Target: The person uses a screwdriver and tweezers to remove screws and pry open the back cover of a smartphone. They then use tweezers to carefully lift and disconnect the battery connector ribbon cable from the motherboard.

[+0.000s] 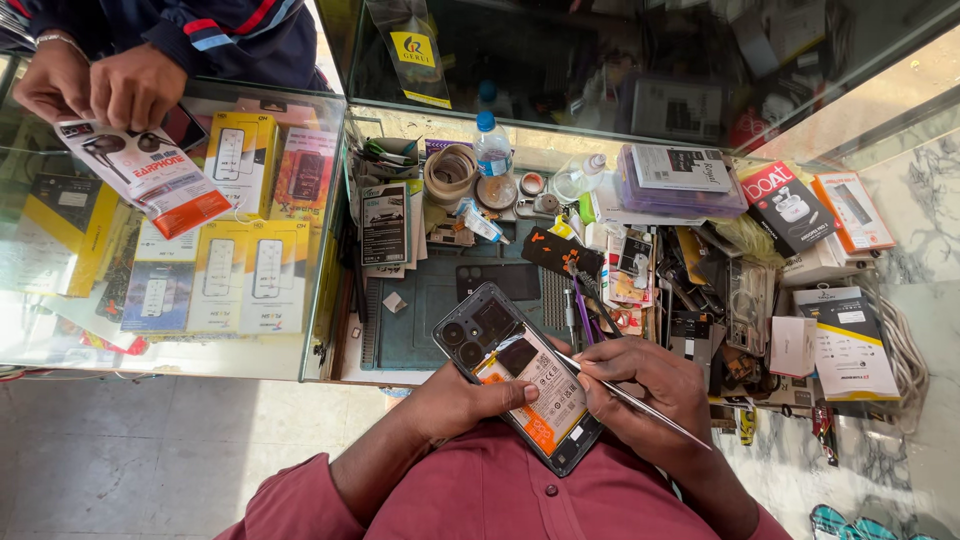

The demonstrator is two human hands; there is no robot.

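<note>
Fingers on glossy, opened phone

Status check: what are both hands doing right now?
Left hand grips opened phone. Right hand holds tweezers, tip on phone's battery. Cluttered bench beyond; nothing blocking.

The person wears a maroon shirt with small matching buttons, its sleeves rolled above the elbows behind the bare left hand and right hand.
</note>
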